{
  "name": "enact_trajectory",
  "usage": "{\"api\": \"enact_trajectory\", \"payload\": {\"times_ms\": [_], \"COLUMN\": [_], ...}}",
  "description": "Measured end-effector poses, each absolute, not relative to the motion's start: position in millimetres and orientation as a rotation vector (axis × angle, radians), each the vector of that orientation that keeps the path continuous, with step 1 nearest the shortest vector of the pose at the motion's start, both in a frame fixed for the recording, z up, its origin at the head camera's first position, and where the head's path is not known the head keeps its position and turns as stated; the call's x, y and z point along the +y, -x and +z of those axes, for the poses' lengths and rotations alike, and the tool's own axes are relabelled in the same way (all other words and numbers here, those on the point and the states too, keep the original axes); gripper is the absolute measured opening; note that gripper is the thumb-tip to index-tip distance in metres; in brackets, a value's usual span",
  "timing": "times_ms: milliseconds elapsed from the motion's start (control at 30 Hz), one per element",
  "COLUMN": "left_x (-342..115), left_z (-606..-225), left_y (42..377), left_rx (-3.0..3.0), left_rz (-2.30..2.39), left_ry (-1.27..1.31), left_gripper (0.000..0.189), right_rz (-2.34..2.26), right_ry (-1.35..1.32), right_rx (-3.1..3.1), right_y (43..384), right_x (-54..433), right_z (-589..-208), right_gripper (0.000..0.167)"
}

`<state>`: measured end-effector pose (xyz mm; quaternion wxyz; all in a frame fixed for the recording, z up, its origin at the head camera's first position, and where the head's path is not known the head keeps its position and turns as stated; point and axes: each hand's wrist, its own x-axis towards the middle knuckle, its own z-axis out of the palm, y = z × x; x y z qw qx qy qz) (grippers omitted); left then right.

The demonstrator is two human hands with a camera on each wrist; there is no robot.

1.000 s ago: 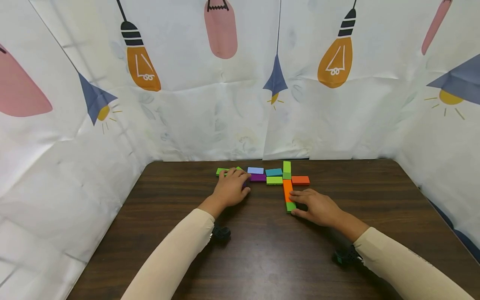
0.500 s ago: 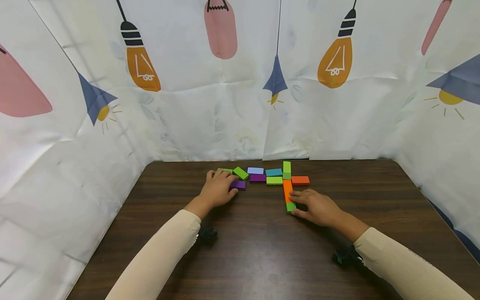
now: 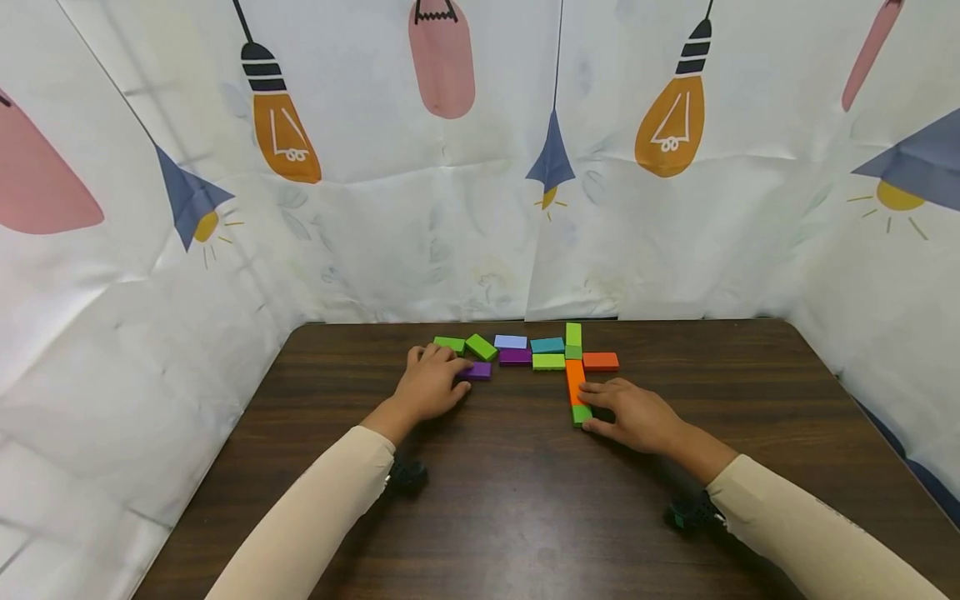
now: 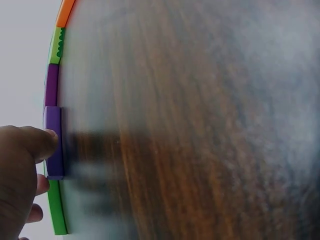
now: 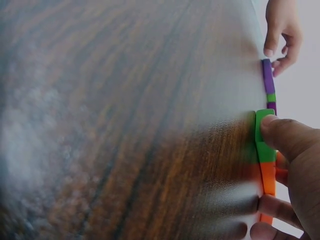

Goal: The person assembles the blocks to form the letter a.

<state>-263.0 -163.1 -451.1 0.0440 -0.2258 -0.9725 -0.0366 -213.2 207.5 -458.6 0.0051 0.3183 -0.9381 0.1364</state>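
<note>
Purple block (image 3: 478,372) lies flat on the brown table. My left hand (image 3: 427,385) is at its left end, index finger over that end and thumb beside its near side. In the left wrist view the thumb overlaps the purple block (image 4: 54,145). My right hand (image 3: 633,415) rests beside an upright run of blocks, its index finger at the orange block (image 3: 575,377) and thumb at the green block (image 3: 582,415) on the near end. The right wrist view has the thumb against the green block (image 5: 265,131), other fingers loosely bent along the orange part.
At the table's back lie a green block (image 3: 452,343), a tilted green block (image 3: 482,347), a lavender block (image 3: 511,341), a dark purple block (image 3: 515,357), a teal block (image 3: 547,344), lime blocks (image 3: 548,361) and a red-orange block (image 3: 601,361). A printed cloth (image 3: 480,233) hangs behind.
My left hand has moved left and slightly nearer, uncovering the tilted green block and part of the purple block. My right hand and its blocks have not moved.
</note>
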Motion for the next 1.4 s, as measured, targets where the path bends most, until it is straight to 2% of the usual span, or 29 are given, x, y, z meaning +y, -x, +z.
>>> {"api": "enact_trajectory", "payload": {"times_ms": [267, 833, 1067, 1267, 1400], "left_x": [-160.7, -139.5, -135.2, -133.8, -134.1], "left_z": [-449.6, -453.6, -456.4, -456.0, -457.5], "left_y": [258.2, 254.2, 254.3, 253.9, 255.3], "left_rx": [-2.962, -3.046, -3.018, -3.014, -3.018], "left_rz": [-0.158, -0.124, -0.09, -0.142, -0.185], "left_ry": [0.675, 0.432, 0.391, 0.371, 0.36], "left_gripper": [0.034, 0.062, 0.056, 0.059, 0.052], "right_rz": [0.426, 0.413, 0.417, 0.409, 0.41], "right_ry": [-0.999, -0.985, -0.996, -0.989, -0.993], "right_rx": [-2.912, -2.92, -2.915, -2.922, -2.919], "right_y": [212.3, 210.4, 210.1, 209.8, 209.7], "right_x": [207.0, 205.9, 206.1, 205.8, 205.6], "right_z": [-459.2, -458.3, -459.4, -458.6, -458.0], "right_gripper": [0.055, 0.055, 0.055, 0.054, 0.054]}}
